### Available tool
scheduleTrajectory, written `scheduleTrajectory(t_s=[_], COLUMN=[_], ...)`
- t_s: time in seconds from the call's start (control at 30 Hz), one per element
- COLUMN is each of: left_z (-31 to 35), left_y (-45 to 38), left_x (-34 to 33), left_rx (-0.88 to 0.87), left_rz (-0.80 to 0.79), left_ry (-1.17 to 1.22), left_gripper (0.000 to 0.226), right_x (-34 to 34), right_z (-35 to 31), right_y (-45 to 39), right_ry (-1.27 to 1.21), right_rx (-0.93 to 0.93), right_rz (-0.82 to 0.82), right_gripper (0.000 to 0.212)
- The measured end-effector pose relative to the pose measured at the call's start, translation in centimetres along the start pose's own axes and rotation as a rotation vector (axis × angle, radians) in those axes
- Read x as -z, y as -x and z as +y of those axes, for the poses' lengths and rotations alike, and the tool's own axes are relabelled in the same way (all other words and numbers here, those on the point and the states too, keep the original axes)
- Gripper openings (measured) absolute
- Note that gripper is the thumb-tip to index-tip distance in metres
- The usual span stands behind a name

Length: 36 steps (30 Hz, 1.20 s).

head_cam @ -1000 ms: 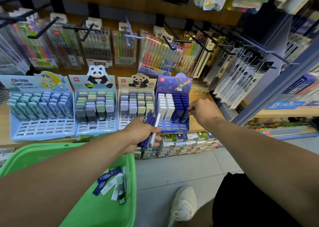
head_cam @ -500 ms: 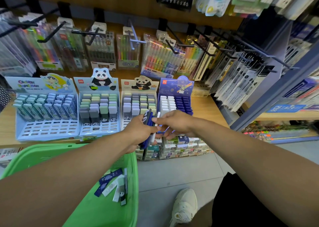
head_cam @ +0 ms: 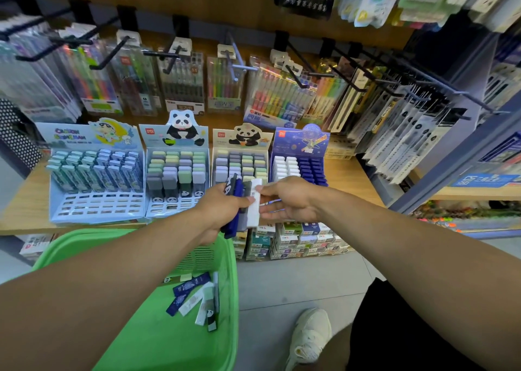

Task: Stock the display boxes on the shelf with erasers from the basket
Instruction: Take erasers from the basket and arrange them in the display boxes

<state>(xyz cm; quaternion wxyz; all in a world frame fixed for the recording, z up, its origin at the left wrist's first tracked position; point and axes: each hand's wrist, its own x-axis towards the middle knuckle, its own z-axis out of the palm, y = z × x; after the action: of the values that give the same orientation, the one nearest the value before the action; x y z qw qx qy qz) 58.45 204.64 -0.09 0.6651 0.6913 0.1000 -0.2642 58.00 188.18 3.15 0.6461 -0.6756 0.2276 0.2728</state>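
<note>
Four cardboard display boxes stand side by side on the wooden shelf (head_cam: 22,209). Far left: light-blue cartoon box (head_cam: 95,173) w/ rows of teal and blue sleeved erasers at the back, front slots bare. Next: light-blue panda box (head_cam: 176,170) w/ green, lilac and grey block erasers, front slots bare too. Third: cream panda box (head_cam: 241,156) w/ grey, green and yellowish erasers, its front hidden behind the hands. Far right: dark-blue space-print box (head_cam: 298,156), white erasers in the left columns, navy ones in the right.

Left hand (head_cam: 222,209) grips a bundle of long slim erasers (head_cam: 242,201), navy, grey and white, standing roughly upright just in front of the cream and dark-blue boxes. Right hand (head_cam: 290,198) pinches the white eraser (head_cam: 255,204) at the bundle's right edge btwn thumb and fingertips; other fingers loosely spread.

Green plastic basket (head_cam: 169,336) sits low on the left, under the left forearm. Inside it: a few loose stick erasers (head_cam: 197,300) near the right wall, navy, white and one w/ a panda print, fanned and overlapping.

Below the shelf edge, stacks of small boxed goods (head_cam: 296,241) on the floor. Pen packs (head_cam: 183,82) hang on hooks above the display boxes. A pale sneaker (head_cam: 310,334) shows on the grey floor.
</note>
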Motion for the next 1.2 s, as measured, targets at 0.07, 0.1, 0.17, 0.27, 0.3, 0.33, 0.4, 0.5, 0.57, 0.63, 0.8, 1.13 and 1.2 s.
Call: scheduleTrajectory(t_s=[0.07, 0.1, 0.17, 0.27, 0.3, 0.33, 0.4, 0.5, 0.57, 0.63, 0.8, 1.13, 1.2], left_z=[0.2, 0.3, 0.6, 1.0, 1.1, 1.2, 1.3, 1.5, 1.7, 1.8, 1.4, 1.3, 1.4], left_y=[0.0, 0.0, 0.1, 0.2, 0.2, 0.1, 0.1, 0.3, 0.7, 0.9, 0.7, 1.2, 1.3], left_x=[0.4, 0.6, 0.8, 1.2, 1.4, 1.5, 1.6, 1.3, 1.1, 1.0, 1.0, 0.5, 0.4], left_rx=[0.045, 0.073, 0.14, 0.227, 0.243, 0.254, 0.265, 0.287, 0.3, 0.301, 0.263, 0.241, 0.243], left_rz=[0.014, 0.017, 0.025, 0.011, -0.004, -0.021, -0.053, -0.079, -0.112, -0.103, -0.038, -0.05, -0.05], left_ry=[0.045, 0.069, 0.123, 0.177, 0.191, 0.199, 0.202, 0.209, 0.228, 0.241, 0.156, 0.244, 0.254], left_gripper=[0.034, 0.036, 0.035, 0.028, 0.028, 0.027, 0.025, 0.022, 0.02, 0.017, 0.021, 0.034, 0.034], right_x=[0.0, 0.0, 0.3, 0.5, 0.3, 0.1, -0.1, 0.3, 0.7, 1.4, 4.0, 6.1, 6.2], right_z=[-0.1, -0.2, 0.0, 0.0, 0.1, 0.1, 0.3, 0.1, -0.2, -0.7, -1.5, 0.5, 0.6], right_y=[-0.1, -0.2, -0.4, -0.2, 0.0, 0.1, -0.1, -0.2, -0.2, -0.1, -0.5, -2.9, -3.1], right_ry=[0.07, 0.133, 0.339, 0.752, 0.837, 0.918, 1.052, 1.1, 1.089, 1.024, 0.865, 1.002, 1.005], right_rx=[0.071, 0.128, 0.326, 0.734, 0.815, 0.867, 0.925, 0.949, 0.95, 0.895, 0.752, 0.601, 0.595], right_rz=[0.041, 0.065, 0.114, 0.115, 0.076, 0.043, 0.013, 0.018, 0.034, 0.094, 0.33, 0.352, 0.353], right_gripper=[0.015, 0.017, 0.023, 0.032, 0.033, 0.033, 0.031, 0.023, 0.016, 0.008, 0.036, 0.009, 0.008])
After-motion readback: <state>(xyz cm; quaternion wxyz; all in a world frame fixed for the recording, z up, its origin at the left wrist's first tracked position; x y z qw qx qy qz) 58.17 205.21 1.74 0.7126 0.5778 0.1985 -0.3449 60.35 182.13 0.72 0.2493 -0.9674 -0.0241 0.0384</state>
